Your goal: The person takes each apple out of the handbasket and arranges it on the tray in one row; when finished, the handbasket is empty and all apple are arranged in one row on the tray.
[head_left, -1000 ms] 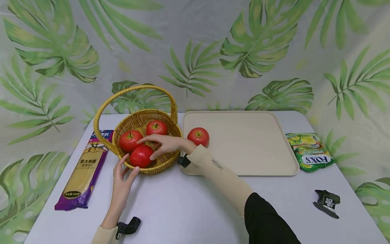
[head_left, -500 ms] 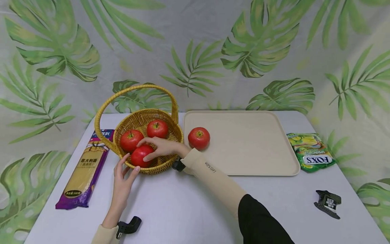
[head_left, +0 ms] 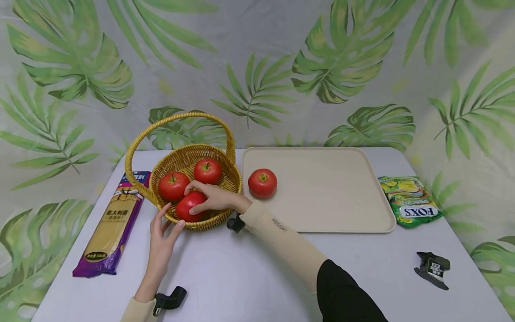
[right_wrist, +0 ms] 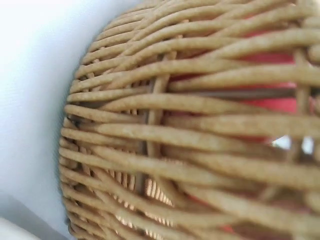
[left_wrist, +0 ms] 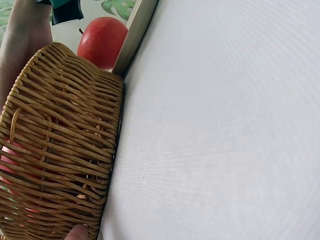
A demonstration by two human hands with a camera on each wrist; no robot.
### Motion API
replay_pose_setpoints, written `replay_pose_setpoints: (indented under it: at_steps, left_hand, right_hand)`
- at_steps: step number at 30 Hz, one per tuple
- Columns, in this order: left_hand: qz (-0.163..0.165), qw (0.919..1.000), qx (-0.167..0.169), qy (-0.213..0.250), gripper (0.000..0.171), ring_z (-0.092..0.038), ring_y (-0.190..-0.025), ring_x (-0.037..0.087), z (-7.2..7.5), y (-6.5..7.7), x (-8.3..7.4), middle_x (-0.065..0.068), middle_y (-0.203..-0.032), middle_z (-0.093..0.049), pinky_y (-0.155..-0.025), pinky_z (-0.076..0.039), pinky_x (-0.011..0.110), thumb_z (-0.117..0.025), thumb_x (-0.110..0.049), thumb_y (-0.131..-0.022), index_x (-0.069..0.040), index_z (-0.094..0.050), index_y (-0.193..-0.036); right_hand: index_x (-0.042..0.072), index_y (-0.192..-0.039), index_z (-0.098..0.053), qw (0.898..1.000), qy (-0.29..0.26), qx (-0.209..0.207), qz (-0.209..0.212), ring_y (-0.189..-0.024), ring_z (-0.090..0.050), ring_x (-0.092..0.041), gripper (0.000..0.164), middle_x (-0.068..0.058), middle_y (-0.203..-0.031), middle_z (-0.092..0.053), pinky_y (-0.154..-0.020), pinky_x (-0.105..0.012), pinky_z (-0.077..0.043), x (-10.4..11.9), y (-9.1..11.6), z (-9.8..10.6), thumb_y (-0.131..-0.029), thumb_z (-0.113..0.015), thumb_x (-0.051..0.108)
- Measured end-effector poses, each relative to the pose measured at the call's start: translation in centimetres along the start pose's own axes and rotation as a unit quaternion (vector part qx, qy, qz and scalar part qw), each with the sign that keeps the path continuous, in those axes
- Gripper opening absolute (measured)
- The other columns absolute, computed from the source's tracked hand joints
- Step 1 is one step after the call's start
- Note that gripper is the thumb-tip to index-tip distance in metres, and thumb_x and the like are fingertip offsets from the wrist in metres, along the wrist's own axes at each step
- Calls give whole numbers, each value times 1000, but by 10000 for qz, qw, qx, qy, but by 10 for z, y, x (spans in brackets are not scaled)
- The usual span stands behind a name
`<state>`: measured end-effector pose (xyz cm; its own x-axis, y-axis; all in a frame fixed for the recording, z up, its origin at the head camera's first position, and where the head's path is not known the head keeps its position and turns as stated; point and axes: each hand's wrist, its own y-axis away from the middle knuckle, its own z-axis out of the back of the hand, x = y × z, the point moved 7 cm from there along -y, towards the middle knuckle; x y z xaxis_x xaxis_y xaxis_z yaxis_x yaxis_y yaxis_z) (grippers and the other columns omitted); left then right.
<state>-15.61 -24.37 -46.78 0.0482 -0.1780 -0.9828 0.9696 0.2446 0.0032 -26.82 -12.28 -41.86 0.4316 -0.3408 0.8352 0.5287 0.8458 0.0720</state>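
My right hand [head_left: 215, 197] reaches into the yellow wicker basket [head_left: 217, 220] and grips the nearest red apple [head_left: 189, 206] between thumb and fingers. Two more apples lie behind it in the basket, one at the left [head_left: 173, 186] and one at the back [head_left: 207, 171]. With my left hand [head_left: 160, 239] I hold the basket's near left side, thumb and fingers at the rim. The left wrist view shows a fingertip [left_wrist: 77, 233] against the woven wall. Through the weave in the right wrist view, red shows [right_wrist: 270, 59].
Right of the basket, a beige tray [head_left: 322, 192] bears a single apple [head_left: 262, 183]. A purple spaghetti pack [head_left: 110, 228] lies at the left. A green FOX'S bag [head_left: 410, 201] lies beyond the tray, with a small black object [head_left: 432, 269] nearer the front right.
My right hand has moved slightly left and down and closed its fingers on the near apple, which has shifted slightly right. The left hand has stayed at the basket.
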Motion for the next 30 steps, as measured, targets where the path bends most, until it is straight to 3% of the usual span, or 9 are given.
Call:
replay_pose_setpoints:
  at_steps: [9,16,21,30]
  left_hand:
    - [-42,10000,-15,-6,63,-22,-135,40,1,0,0,7,-155,-5,-100,-30,64,-58,-26,-96,-16,-27,-150]
    - [-21,9999,-18,102,64,-20,-136,40,1,-1,3,6,-156,-3,-101,-29,64,-59,-22,-96,-15,-26,-150]
    - [-32,9998,-36,170,64,-21,-136,39,1,-1,3,6,-156,-3,-101,-29,64,-59,-19,-96,-13,-26,-150]
    - [-75,9999,-50,82,64,-22,-136,40,0,-1,1,7,-156,-3,-100,-28,65,-60,-21,-96,-13,-27,-150]
  right_hand:
    - [18,-126,-47,9977,-308,-523,305,-118,-45,-17,46,-3,-131,-47,-95,-32,-42,3,19,34,-87,-70,25]
    - [18,-125,-46,9896,-1044,-941,298,-110,-52,-22,47,-5,-127,-47,-90,-35,-46,-5,45,72,-85,-71,19]
    - [11,-126,-45,9852,-994,-1318,465,-107,-55,-28,48,-8,-129,-44,-90,-39,-47,-8,67,100,-85,-70,13]
    - [12,-127,-41,9773,-1148,-1764,255,-110,-53,-30,49,-7,-133,-41,-91,-42,-47,-27,110,137,-86,-68,11]
